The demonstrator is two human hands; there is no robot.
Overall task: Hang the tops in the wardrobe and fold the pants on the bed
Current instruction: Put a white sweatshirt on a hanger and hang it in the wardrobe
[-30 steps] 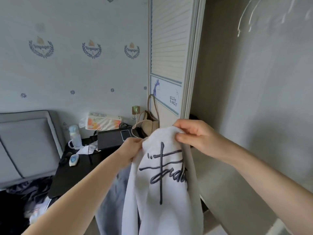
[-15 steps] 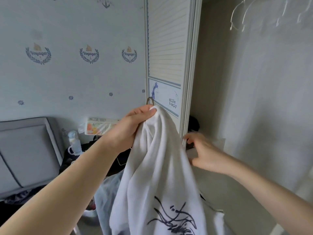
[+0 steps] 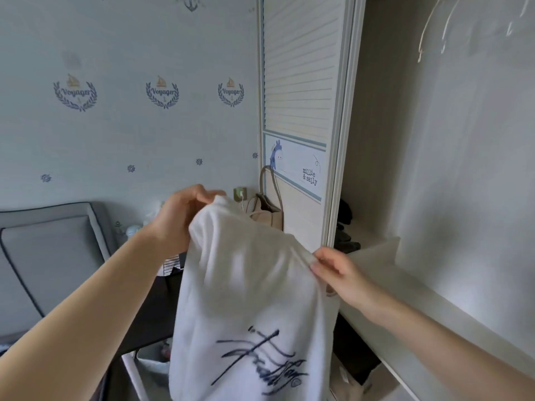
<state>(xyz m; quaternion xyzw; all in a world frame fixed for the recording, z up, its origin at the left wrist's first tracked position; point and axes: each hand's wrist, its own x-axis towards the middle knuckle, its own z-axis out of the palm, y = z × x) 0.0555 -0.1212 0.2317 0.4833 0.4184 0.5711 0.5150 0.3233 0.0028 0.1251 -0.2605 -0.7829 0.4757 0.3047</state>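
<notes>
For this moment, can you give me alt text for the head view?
Two bare hands hold up a white cotton top with dark script lettering before an open white wardrobe: the left hand grips its upper edge, the right hand pinches the edge lower down. Pale wire hangers hang blurred above.

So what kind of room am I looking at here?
Most likely a child's bedroom: an open wardrobe with empty hangers, a padded grey headboard, and nautical "Voyager" wallpaper.

Soft, even daylight; mild glare on the wardrobe's back panel [image 3: 477, 299] (lower right). Hangers [image 3: 440, 27] blurred; edges bowed by wide-angle distortion.
</notes>
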